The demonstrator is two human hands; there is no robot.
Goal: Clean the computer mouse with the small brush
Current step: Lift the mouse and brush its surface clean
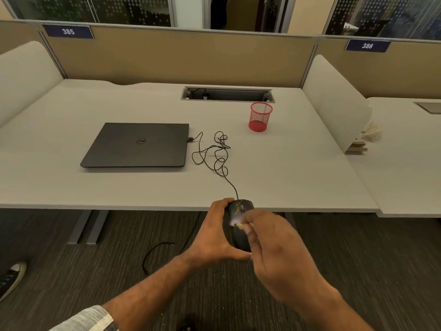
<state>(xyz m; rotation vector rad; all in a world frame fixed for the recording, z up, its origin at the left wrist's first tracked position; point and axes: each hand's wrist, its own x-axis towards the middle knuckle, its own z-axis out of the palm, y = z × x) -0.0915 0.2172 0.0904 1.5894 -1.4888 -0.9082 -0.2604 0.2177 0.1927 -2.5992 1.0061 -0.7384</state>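
Observation:
A black wired computer mouse (pixel 238 235) is held up just in front of the desk's near edge, top side facing me. My left hand (pixel 214 235) grips it from the left, fingers wrapped over its far end and thumb under its near end. My right hand (pixel 279 254) is blurred and pinches a small brush (pixel 238 225), of which only a pale tip shows against the mouse's top. The mouse's black cable (pixel 216 154) runs in loose loops across the desk to the laptop.
A closed dark laptop (pixel 138 144) lies on the white desk (pixel 298 175). A red mesh pen cup (pixel 260 117) stands behind the cable, near a cable slot (pixel 226 94). Partition panels close off the back and sides. A shoe (pixel 12 278) shows on the carpet at left.

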